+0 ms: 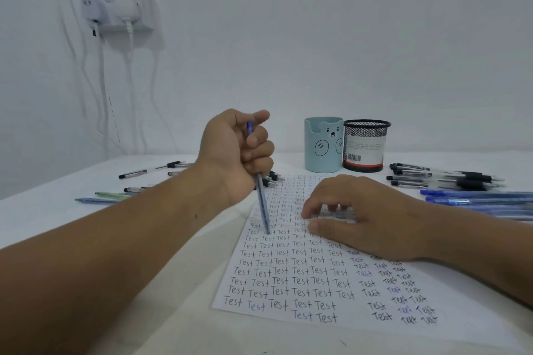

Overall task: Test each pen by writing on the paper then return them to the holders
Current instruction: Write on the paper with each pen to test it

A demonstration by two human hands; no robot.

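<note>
on the white table (178,311) lay the paper (291,277), nearly filled with rows of the handwritten word "test". above its left edge the left hand (235,153) was raised in a fist, fingers and thumb curled tight round a blue pen (262,199) that pointed down, its tip at or just over the sheet; i could not tell whether it touched. the right hand (357,216) rested on the paper with fingers loosely bent and fingertips (307,215) down, holding nothing. behind the paper stood two holders side by side, a pale blue bear cup (323,144) and a black mesh cup (364,145), no pens showing above their rims. loose black pens (444,177) and blue pens (476,196) lay to the right, more pens (132,173) scattered to the left. a wall socket (118,8) with white cables hung at upper left.
</note>
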